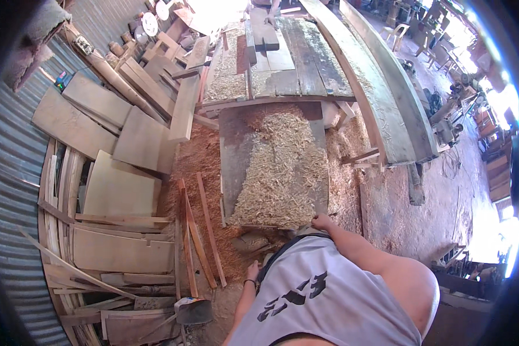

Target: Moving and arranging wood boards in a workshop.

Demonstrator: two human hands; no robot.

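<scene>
A wide board (230, 161) heaped with pale wood shavings (277, 179) lies in front of me, below the far workbench. My right hand (320, 222) is at the board's near right corner, its fingers curled; what they hold, if anything, is hidden. My left hand (252, 271) is low beside my waist, left of my grey shirt (323, 288), with bent fingers and whatever is in them too small to make out. Several narrow wood strips (207, 230) lie on reddish sawdust just left of the board.
Long planks (369, 86) rest on supports at right; a workbench (311, 69) with boards stands ahead. Stacked panels (121, 184) line the corrugated wall (17, 190) at left, near a metal dustpan (193, 311). Machinery (447, 130) and chairs (398, 34) stand far right. A person's arm shows at the top.
</scene>
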